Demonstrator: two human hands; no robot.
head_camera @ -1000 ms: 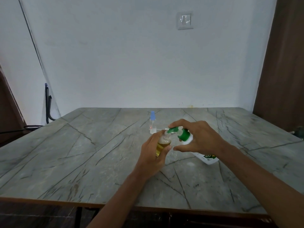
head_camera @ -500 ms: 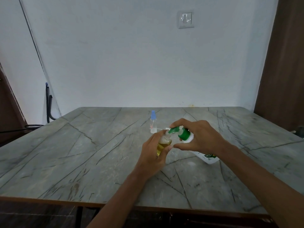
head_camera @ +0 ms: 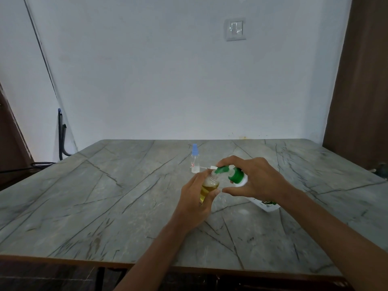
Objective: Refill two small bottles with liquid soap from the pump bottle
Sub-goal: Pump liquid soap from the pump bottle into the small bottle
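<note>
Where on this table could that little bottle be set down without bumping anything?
The left half of the table is bare, from the left hand out to the edge. The front strip between the forearms is free too. The middle is crowded: left hand with the small bottle, right hand on the pump bottle, the blue-capped bottle just behind them.

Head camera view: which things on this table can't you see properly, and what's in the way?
- Pump bottle, head view: the right hand and forearm cover most of its white body; the label is largely hidden and unreadable.
- Small bottle, head view: the left hand wraps its lower part, so its base is unseen.
- Blue-capped bottle, head view: too small to read its label.
</note>
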